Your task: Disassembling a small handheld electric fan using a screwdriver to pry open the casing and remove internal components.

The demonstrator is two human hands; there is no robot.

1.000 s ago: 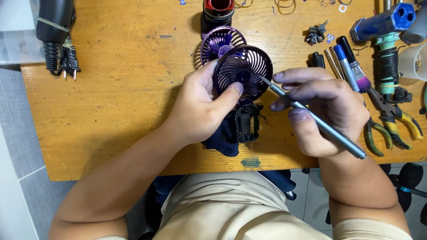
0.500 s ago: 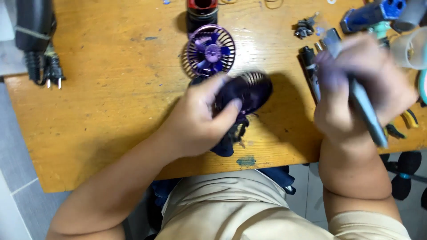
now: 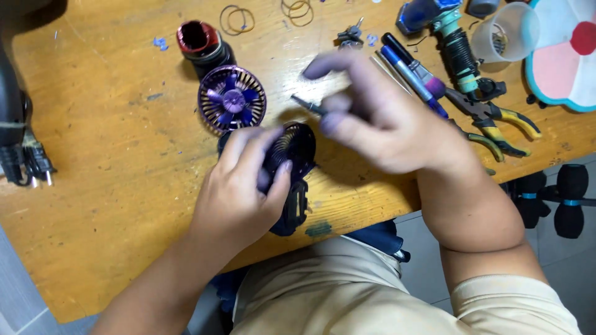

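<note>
At the centre of the frame, on the wooden table, your left hand is clamped on a small dark fan, fingers curled over its round grille and thumb pressed against the side, with the fan's dark body showing just below your palm near the table's front edge. Your right hand hovers just right of and above the fan, blurred; its fingers are loosely spread, and a thin dark tool tip pokes out at its left side, pointing toward the upper left. Whether the hand truly grips that tool, I cannot tell through the blur.

Just above your left hand, touching nothing you hold, lies a separate purple fan grille with blades, flat on the table. Above that, toward the upper left, stands a red-rimmed dark cylinder. Rubber bands lie along the top edge. To the upper right of your right hand lie pens and yellow-handled pliers, with a clear plastic cup near the top right corner and a pink-and-white flower-shaped piece at the right edge. At the far left edge, a black plug and cord rest on the table.
</note>
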